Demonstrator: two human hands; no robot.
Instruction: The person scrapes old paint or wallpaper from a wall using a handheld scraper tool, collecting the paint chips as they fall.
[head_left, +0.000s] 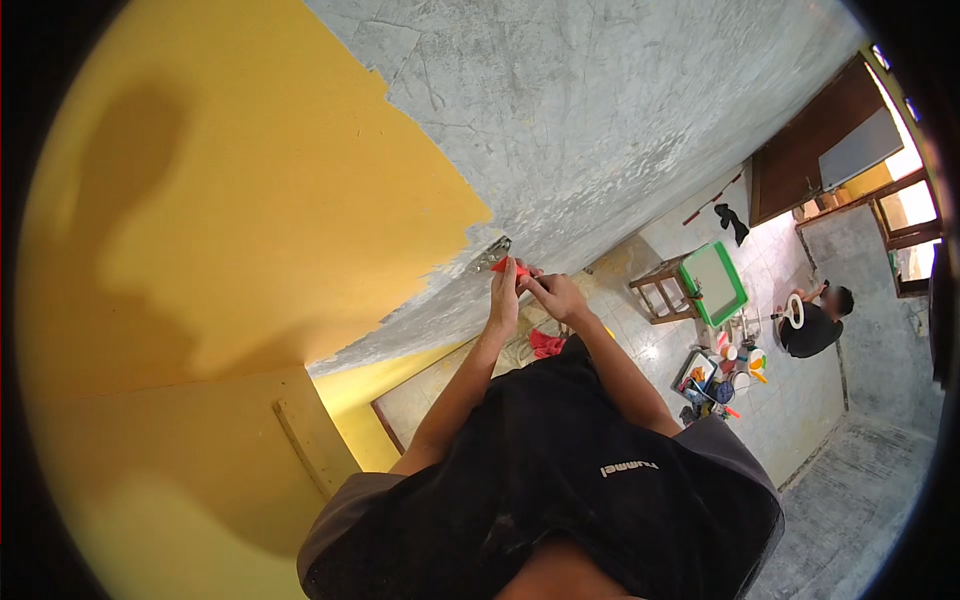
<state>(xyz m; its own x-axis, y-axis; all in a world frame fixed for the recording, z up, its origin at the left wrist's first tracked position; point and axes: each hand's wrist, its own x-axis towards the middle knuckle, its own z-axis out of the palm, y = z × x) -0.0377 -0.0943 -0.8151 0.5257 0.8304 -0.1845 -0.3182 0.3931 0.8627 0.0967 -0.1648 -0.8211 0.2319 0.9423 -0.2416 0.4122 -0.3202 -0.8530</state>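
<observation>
A scraper with a red handle and a broad metal blade (491, 255) is held in both hands against the wall, near the ragged edge of the yellow paint (360, 225). My left hand (505, 300) lies along the red part of the tool. Close beside it, my right hand (556, 296) has its fingers closed around the handle end, which they mostly hide. Bare grey plaster (525, 112) spreads above and to the right of the yellow coat.
Below stand a green-rimmed tray (735, 281) on a wooden stool (660, 291), and paint containers and tools (724, 382). A red cloth (546, 344) lies near my body. Another person (814, 326) crouches at the right, before a grey wall.
</observation>
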